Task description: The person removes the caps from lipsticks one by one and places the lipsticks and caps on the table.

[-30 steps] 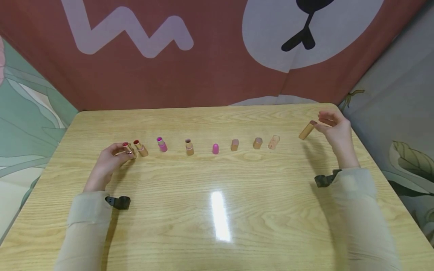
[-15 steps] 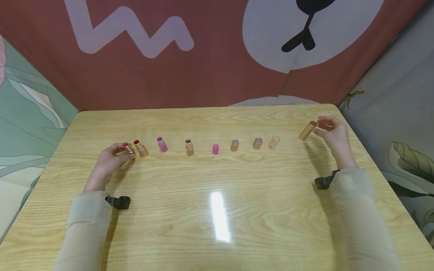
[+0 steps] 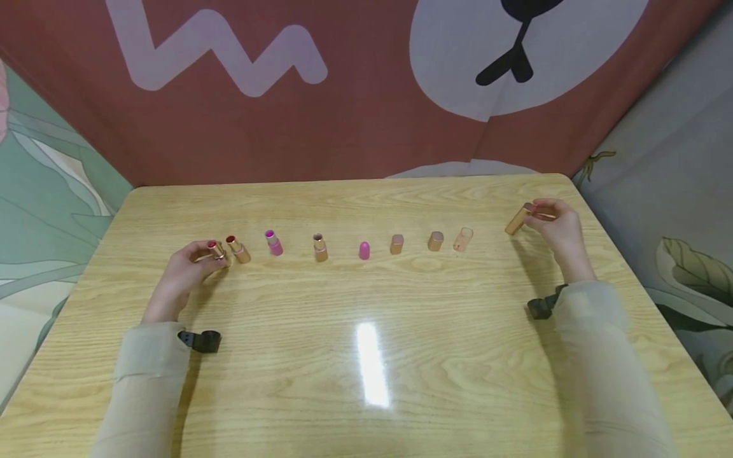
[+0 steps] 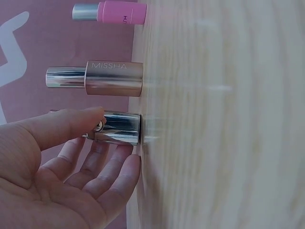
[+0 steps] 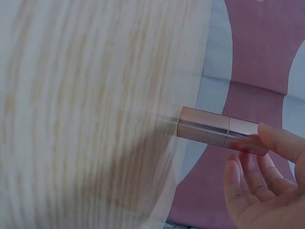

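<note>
At the left end of the row my left hand [image 3: 184,273] pinches an uncapped shiny metallic lipstick [image 4: 123,128] with a red tip. It stands upright on the table. Just right of it is an uncapped rose-gold lipstick [image 4: 114,78] marked MISSHA, then a pink one [image 4: 125,13] with a silver collar. At the far right my right hand [image 3: 558,236] holds the top of a capped gold lipstick [image 5: 205,125] between thumb and fingers. Its base stands on the table. The seam between cap and tube shows in the right wrist view.
Between the hands on the wooden table [image 3: 286,381] stand another uncapped lipstick [image 3: 319,249], a small pink cap [image 3: 364,251], two brownish-gold caps [image 3: 396,245] and a clear cap [image 3: 462,240]. A red printed cloth [image 3: 366,114] hangs behind the table's back edge.
My right hand has come down and left, and its fingers now hold the top of the gold lipstick. The left hand has stayed put on its lipstick.
</note>
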{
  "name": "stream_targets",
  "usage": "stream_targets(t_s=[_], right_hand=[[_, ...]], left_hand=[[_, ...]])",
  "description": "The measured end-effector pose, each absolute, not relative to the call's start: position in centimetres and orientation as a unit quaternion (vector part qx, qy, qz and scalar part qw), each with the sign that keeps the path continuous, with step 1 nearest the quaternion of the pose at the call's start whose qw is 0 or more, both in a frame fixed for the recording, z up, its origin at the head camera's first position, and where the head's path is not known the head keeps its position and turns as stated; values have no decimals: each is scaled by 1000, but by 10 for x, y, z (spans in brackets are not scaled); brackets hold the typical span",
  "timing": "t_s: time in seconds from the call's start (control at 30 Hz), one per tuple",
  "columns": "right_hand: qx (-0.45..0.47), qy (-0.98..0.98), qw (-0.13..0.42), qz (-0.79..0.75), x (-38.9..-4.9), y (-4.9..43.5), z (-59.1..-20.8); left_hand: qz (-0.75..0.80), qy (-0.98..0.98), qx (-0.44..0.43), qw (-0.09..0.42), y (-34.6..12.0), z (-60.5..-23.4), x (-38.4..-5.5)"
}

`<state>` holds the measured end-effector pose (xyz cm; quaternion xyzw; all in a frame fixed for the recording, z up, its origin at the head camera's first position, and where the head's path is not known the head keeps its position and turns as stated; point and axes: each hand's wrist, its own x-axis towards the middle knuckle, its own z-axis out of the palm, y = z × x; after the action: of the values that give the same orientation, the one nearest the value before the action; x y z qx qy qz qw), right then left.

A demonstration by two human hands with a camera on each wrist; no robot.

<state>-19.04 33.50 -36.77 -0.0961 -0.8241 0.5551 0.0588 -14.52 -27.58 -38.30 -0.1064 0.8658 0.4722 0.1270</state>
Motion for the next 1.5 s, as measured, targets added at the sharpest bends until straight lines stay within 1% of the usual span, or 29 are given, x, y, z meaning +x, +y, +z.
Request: stream_targets(t_s=[0.03,0.17,0.27,0.53,1.13,1.5], right_hand=[[-100,-811,62,573,-190,335,-368],[-105,-827,62,549,-190,334,-369],[-110,-848,51,516,-189,335,-368],[-132,-848,30,513,-189,335,-368],[-128,-840,21,527,-189,335,-370],[-112,-850,3,514,-191,334,-369]], left_hand=[[472,866,-107,127,-276,-383,-145],[473,865,-110,127,-275,-383,-145],[476,863,-111,126,-275,-383,-146],[497,851,-117,127,-275,-383,-146],[487,859,-123,97,-277,-377,-138],[494,856,-127,82,-277,-368,-136]])
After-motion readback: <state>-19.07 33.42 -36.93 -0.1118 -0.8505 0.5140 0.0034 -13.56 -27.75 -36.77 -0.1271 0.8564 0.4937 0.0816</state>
